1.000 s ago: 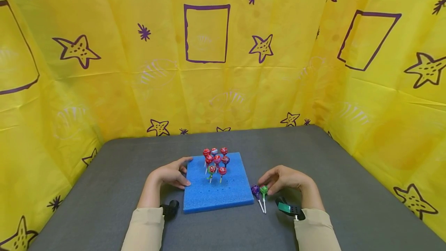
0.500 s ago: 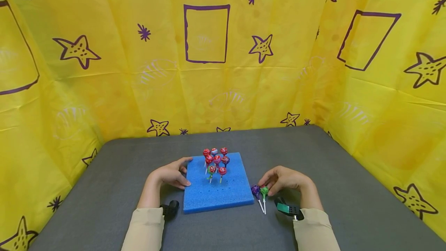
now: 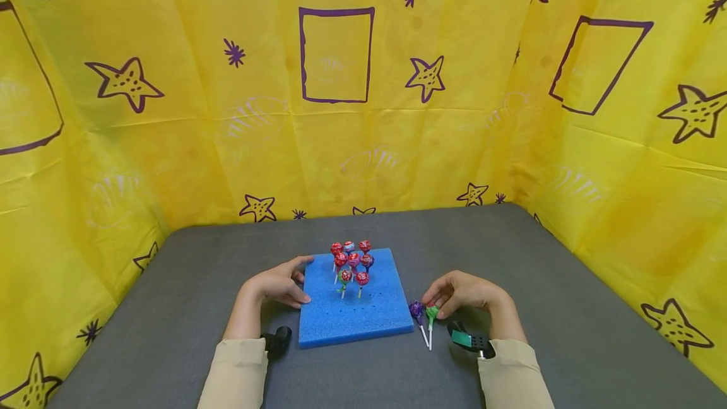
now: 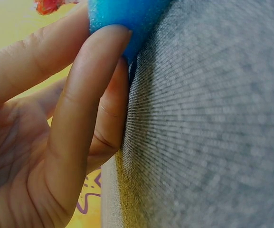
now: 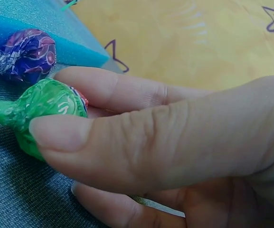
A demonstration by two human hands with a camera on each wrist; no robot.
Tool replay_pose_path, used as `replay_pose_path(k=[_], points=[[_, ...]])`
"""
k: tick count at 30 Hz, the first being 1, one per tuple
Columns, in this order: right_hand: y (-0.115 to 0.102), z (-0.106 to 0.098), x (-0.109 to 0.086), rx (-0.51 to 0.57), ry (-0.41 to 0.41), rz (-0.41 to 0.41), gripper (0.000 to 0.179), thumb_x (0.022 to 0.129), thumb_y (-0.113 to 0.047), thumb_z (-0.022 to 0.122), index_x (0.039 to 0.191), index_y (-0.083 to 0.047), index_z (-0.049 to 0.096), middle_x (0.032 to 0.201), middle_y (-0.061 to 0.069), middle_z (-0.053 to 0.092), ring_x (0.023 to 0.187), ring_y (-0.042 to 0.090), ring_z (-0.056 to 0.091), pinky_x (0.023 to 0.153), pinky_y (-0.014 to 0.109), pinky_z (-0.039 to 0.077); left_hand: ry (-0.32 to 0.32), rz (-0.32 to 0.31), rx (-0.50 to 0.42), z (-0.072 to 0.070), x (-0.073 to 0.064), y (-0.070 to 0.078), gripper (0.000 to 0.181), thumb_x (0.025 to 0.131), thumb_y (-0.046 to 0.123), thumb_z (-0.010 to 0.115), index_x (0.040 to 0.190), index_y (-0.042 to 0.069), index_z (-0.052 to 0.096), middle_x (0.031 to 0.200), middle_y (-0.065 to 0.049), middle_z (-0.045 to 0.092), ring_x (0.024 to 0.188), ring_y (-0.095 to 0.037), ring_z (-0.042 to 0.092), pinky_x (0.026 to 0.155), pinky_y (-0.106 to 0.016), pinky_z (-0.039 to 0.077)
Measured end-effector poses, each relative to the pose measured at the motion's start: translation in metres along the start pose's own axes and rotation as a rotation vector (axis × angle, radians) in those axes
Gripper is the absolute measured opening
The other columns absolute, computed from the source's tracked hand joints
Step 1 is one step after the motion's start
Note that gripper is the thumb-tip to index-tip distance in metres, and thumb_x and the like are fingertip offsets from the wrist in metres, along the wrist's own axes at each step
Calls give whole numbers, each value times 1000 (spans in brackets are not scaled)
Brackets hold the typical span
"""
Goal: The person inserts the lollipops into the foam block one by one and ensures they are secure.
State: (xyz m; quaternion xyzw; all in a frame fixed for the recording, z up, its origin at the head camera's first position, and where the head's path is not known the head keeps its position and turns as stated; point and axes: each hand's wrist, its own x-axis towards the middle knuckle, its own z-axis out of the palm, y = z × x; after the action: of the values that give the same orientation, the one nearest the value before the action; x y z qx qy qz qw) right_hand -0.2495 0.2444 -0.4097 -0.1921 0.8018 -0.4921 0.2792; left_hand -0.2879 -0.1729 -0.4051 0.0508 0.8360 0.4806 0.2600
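Observation:
A blue foam board point(image 3: 352, 327) lies on the table, with several wrapped lollipops point(image 3: 354, 260) standing upright in its far half. Small holes dot the nearer part. My left hand point(image 3: 278, 284) grips the board's left edge; in the left wrist view the thumb point(image 4: 87, 85) meets the foam's side. Right of the board, my right hand point(image 3: 468, 292) pinches the head of a green lollipop point(image 5: 46, 102) between thumb and fingers. Its white stick points toward me. Beside it lies a purple lollipop point(image 3: 417, 310), close to the board's right edge.
The grey table point(image 3: 187, 308) extends around the board on all sides. Yellow curtains point(image 3: 341, 144) with purple star drawings enclose its back and both sides. A dark wrist camera point(image 3: 277, 341) is strapped at the left wrist, another camera point(image 3: 468, 338) at the right.
The green lollipop has turned slightly in my right hand, its stick end shifting a little left and toward me. My left hand and the board stay where they were.

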Motion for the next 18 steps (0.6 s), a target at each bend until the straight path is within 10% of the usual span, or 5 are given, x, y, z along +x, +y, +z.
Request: replay_pose_path(k=[18], points=[[6, -7, -7, -22, 14, -30, 29, 83, -8, 76, 110, 2, 71, 106, 8, 74, 87, 18, 65, 82, 27, 59, -16, 13, -2, 0, -1, 0, 96, 79, 0, 79, 155, 14, 23, 123, -20, 40, 80, -21, 63, 72, -33, 64]])
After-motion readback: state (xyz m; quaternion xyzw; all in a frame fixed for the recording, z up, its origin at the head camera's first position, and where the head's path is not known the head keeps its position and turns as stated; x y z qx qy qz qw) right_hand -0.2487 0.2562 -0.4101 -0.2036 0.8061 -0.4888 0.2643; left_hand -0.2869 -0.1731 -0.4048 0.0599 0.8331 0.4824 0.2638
